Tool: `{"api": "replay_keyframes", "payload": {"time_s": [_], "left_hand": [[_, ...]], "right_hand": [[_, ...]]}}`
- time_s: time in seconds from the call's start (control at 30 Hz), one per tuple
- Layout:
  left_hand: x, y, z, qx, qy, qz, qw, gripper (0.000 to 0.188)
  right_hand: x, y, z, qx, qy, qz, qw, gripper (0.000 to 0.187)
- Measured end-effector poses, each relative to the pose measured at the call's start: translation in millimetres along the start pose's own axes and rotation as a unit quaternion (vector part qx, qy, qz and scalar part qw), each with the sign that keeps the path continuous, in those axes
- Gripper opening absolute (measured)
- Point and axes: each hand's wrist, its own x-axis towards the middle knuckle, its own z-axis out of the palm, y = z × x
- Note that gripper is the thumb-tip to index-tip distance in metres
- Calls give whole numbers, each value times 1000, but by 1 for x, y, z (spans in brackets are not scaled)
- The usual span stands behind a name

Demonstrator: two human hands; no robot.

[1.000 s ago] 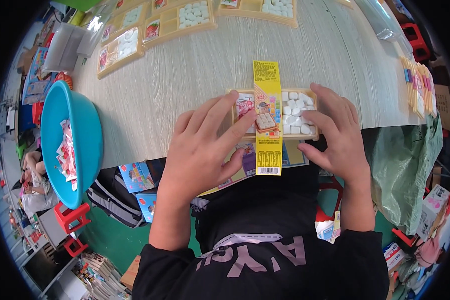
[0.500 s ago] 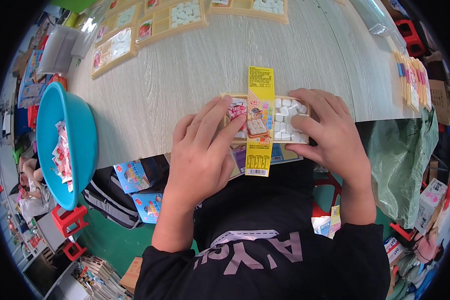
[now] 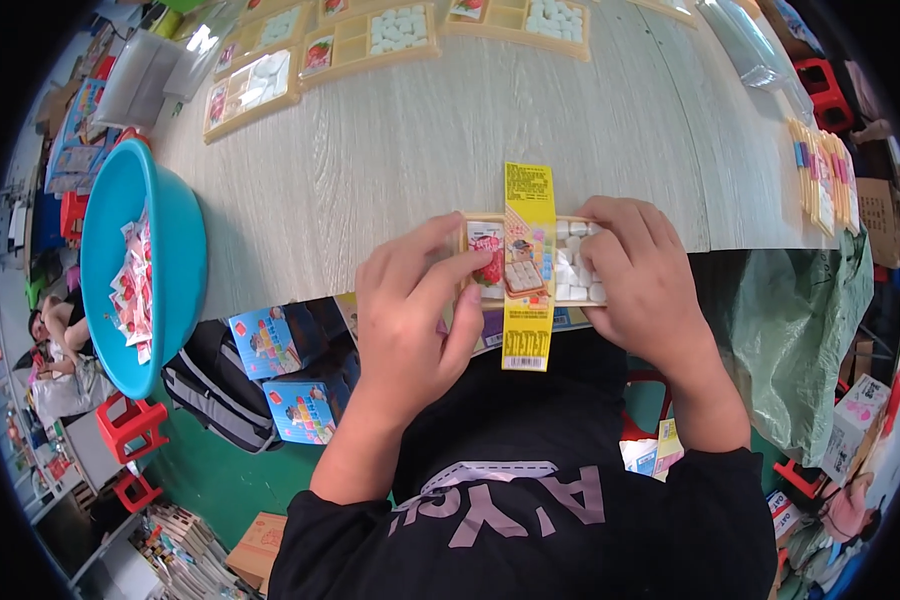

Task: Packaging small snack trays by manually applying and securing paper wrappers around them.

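A shallow cream tray (image 3: 462, 262) lies at the table's front edge, with a yellow printed paper band (image 3: 528, 262) across its middle. In its left end sits a white sachet with a red strawberry picture (image 3: 486, 262); white marshmallow-like pieces (image 3: 567, 270) fill the right end. My left hand (image 3: 410, 300) grips the left end, its index fingertip on the sachet. At the other end, my right hand (image 3: 645, 275) holds the tray by its rim, fingers bent over the white pieces and hiding some of them. What lies under the band is hidden.
A turquoise basin (image 3: 185, 270) of sachets stands at the left. Several filled trays (image 3: 345, 65) line the far side. Bundled coloured sticks (image 3: 825, 175) lie at the right edge, above a green plastic bag (image 3: 795, 340). Blue boxes (image 3: 300, 410) sit below the table.
The tray and both hands sit slightly nearer to me. My right fingers have curled in over more of the white pieces. The left hand has shifted, showing more of the sachet.
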Motion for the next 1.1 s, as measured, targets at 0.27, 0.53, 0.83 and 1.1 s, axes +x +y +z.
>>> {"api": "replay_keyframes", "payload": {"time_s": [0.27, 0.53, 0.83, 1.1], "left_hand": [[-28, 22, -4, -275, 10, -285, 918, 55], [-42, 43, 1, -507, -7, -321, 800, 66], [-55, 25, 18, -505, -90, -331, 792, 69], [-55, 22, 18, -475, -226, -227, 820, 71]], "right_hand": [[-14, -30, -12, 45, 8, -31, 998, 28], [-43, -44, -7, 31, 8, -37, 999, 20], [-59, -43, -18, 220, -78, 35, 972, 28], [-57, -23, 2, 480, -18, 194, 855, 21]]}}
